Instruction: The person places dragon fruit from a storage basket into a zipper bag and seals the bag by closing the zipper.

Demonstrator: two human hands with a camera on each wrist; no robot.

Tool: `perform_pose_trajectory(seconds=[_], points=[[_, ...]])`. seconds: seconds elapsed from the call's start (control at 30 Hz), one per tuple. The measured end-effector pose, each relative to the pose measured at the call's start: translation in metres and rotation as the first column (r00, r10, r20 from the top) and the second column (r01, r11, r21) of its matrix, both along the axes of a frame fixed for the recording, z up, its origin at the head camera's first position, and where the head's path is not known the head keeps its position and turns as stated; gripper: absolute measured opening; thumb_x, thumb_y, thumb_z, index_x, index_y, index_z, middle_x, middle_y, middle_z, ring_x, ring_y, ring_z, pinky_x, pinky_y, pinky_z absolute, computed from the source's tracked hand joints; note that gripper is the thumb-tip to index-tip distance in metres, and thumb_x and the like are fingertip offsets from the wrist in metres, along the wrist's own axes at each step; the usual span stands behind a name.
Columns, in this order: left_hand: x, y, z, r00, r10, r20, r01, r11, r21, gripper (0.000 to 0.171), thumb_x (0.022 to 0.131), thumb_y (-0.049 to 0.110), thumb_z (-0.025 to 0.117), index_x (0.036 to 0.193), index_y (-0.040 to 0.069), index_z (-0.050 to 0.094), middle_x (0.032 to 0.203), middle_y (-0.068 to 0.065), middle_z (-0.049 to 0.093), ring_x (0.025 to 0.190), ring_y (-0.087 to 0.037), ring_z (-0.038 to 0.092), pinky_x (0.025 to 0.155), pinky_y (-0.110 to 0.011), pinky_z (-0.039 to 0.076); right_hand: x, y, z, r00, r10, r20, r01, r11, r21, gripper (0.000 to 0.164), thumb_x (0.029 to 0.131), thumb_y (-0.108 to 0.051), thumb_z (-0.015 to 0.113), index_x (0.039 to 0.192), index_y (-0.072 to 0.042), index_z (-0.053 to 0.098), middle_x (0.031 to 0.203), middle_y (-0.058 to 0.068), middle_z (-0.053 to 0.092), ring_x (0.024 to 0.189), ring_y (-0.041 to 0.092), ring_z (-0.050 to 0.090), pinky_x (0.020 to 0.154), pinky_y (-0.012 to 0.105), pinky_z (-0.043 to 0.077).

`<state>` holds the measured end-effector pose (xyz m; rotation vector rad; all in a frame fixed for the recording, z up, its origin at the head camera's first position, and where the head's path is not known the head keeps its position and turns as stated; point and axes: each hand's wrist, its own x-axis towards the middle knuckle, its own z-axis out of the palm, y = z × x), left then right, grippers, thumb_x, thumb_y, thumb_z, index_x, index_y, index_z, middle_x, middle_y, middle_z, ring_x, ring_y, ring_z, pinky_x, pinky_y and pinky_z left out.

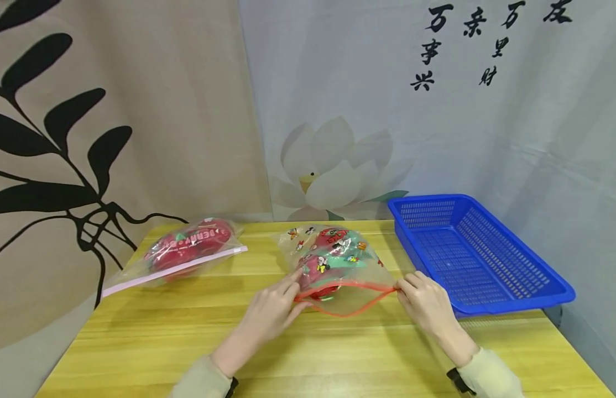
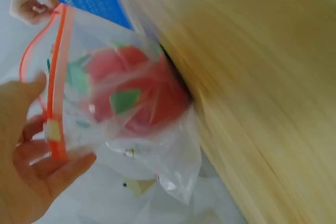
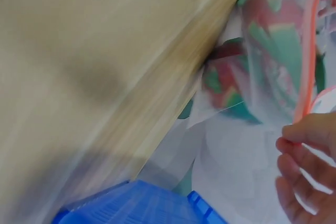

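A clear zip bag (image 1: 365, 270) with an orange-edged mouth and cartoon prints lies mid-table, its mouth gaping towards me. Red and green contents (image 2: 136, 90) bulge inside; the plastic blurs what they are. My left hand (image 1: 270, 309) holds the left end of the mouth, thumb below and fingers above. In the left wrist view, a pale slider (image 2: 54, 130) on the orange zip strip sits among those fingers. At the opposite end, my right hand (image 1: 427, 304) pinches the corner of the zip between thumb and index finger, as the right wrist view also shows.
At the left of the wooden table (image 1: 298, 359) lies a second clear bag (image 1: 188, 249) with a pale lilac zip strip and red contents. A blue plastic basket (image 1: 479, 254) stands at the right, close by my right hand. A printed cloth (image 1: 333, 83) hangs behind.
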<state>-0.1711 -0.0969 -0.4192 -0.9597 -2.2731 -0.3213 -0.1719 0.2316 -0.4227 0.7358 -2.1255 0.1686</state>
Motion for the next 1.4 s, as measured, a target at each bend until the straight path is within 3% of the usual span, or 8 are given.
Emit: perform_pose_trajectory(seconds=[0.23,0.43,0.63,0.7,0.87,1.03,1.23,1.4], points=[[-0.005,0.013,0.0,0.996,0.038,-0.083,-0.028,0.993,0.114,0.012,0.078,0.01,0.074,0.081,0.008,0.063,0.094,-0.014,0.074,0.072,-0.022,0.073,0.043,-0.018,0.047,0.025,-0.022,0.002,0.993,-0.008,0.119,0.015,0.998,-0.065,0.04,0.061,-0.011,0.08,0.1,-0.009,0.07,0.092,0.003,0.067,0.082,0.019,0.061,0.061,0.032,0.052],[-0.003,0.015,0.0,0.996,0.077,-0.039,-0.071,0.988,0.141,0.015,0.078,0.015,0.075,0.087,0.008,0.065,0.105,-0.019,0.071,0.073,-0.025,0.072,0.049,-0.02,0.052,0.029,-0.04,0.001,0.997,0.081,-0.018,-0.082,0.994,-0.075,0.03,0.083,-0.023,0.063,0.106,-0.005,0.069,0.1,0.009,0.066,0.087,0.025,0.06,0.069,0.036,0.05],[0.003,0.01,-0.002,0.999,0.03,0.032,-0.033,0.997,0.069,0.021,0.079,0.022,0.076,0.082,0.007,0.061,0.113,-0.022,0.068,0.041,0.0,0.029,0.04,-0.005,0.021,0.024,-0.031,-0.004,1.0,-0.014,-0.007,0.015,0.999,0.032,0.061,0.043,-0.017,0.091,0.092,-0.003,0.059,0.085,0.006,0.061,0.072,0.022,0.057,0.057,0.032,0.049],[0.005,0.005,-0.003,0.999,-0.001,0.033,0.0,1.0,0.028,0.028,0.076,0.028,0.077,0.082,0.007,0.059,0.116,-0.023,0.066,0.042,-0.002,0.037,0.042,-0.005,0.03,0.022,-0.025,-0.006,0.999,-0.041,0.012,0.04,0.996,0.076,0.065,0.038,-0.016,0.092,0.09,-0.004,0.055,0.08,0.004,0.056,0.066,0.02,0.054,0.05,0.03,0.047],[0.008,-0.01,-0.005,0.997,-0.06,-0.04,0.056,0.993,-0.104,0.018,0.074,0.006,0.075,0.082,0.003,0.06,0.118,-0.023,0.065,0.067,-0.021,0.07,0.053,-0.017,0.053,0.015,-0.013,-0.011,0.999,-0.037,0.027,0.033,0.991,0.13,0.037,0.056,0.008,0.078,0.081,-0.006,0.055,0.072,0.004,0.053,0.06,0.019,0.05,0.042,0.029,0.041],[0.007,-0.022,-0.005,0.998,-0.028,-0.064,0.015,0.981,-0.193,0.025,0.069,-0.012,0.071,0.09,0.001,0.067,0.115,-0.017,0.068,0.085,-0.024,0.072,0.059,-0.021,0.056,0.007,-0.006,-0.014,1.0,-0.013,0.024,0.011,0.994,0.107,0.023,0.063,0.011,0.066,0.07,-0.008,0.056,0.068,0.002,0.053,0.06,0.018,0.051,0.04,0.026,0.039],[0.001,-0.029,-0.01,0.993,-0.049,-0.111,0.022,0.972,-0.232,0.03,0.072,-0.002,0.073,0.101,0.005,0.068,0.111,-0.011,0.071,0.082,-0.02,0.073,0.052,-0.014,0.051,-0.002,0.002,-0.015,1.0,-0.019,0.014,0.018,0.997,0.07,0.021,0.064,0.008,0.065,0.067,-0.008,0.051,0.066,0.003,0.048,0.061,0.02,0.05,0.04,0.029,0.038],[-0.002,-0.035,-0.014,0.967,-0.123,-0.223,0.089,0.984,-0.157,0.031,0.073,0.008,0.069,0.104,0.007,0.07,0.102,-0.008,0.074,0.078,-0.018,0.073,0.055,-0.02,0.055,-0.003,0.003,-0.018,1.0,-0.003,-0.011,0.003,0.999,0.049,0.023,0.061,0.01,0.066,0.071,-0.006,0.053,0.068,0.004,0.047,0.063,0.021,0.05,0.043,0.031,0.04]])
